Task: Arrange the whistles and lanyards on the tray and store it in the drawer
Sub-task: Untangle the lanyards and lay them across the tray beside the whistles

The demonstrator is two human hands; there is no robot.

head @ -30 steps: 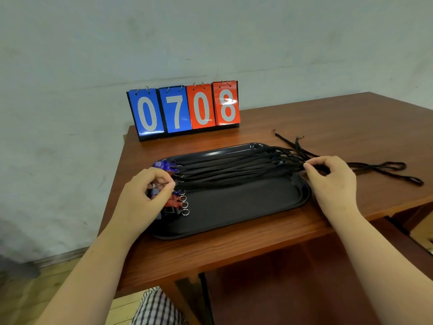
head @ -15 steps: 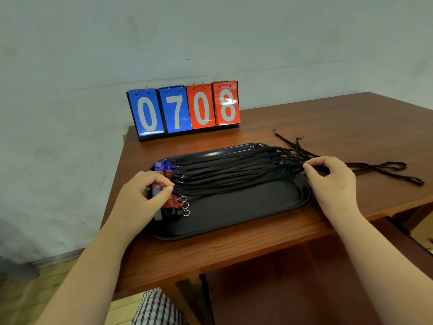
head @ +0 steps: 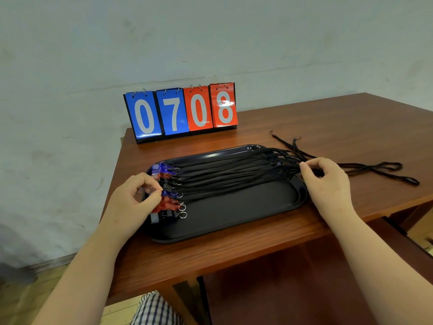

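Whistles (head: 168,204): a row of blue, red and black ones lies at the left end of the black tray (head: 234,214), each with its metal ring facing right. Lanyards (head: 234,178): black cords run from the whistles across the rear half of the tray and gather into a bundle at its right rim.

Left hand (head: 133,200): it is over the left end of the row, fingers curled, with thumb and forefinger pinching at the whistles (exactly which one is hidden by the hand). The forearm comes in from the lower left.

Right hand (head: 328,181): it is just past the tray's right rim, knuckles up, with thumb and forefinger pinching the gathered lanyards and the other fingers curled.

Loose cord loops (head: 375,168) trail beyond that hand onto the wooden surface (head: 339,118), which carries the tray near its front edge. A flip scoreboard (head: 180,111) reading 0708, 2 blue cards and 2 red, stands behind the tray.
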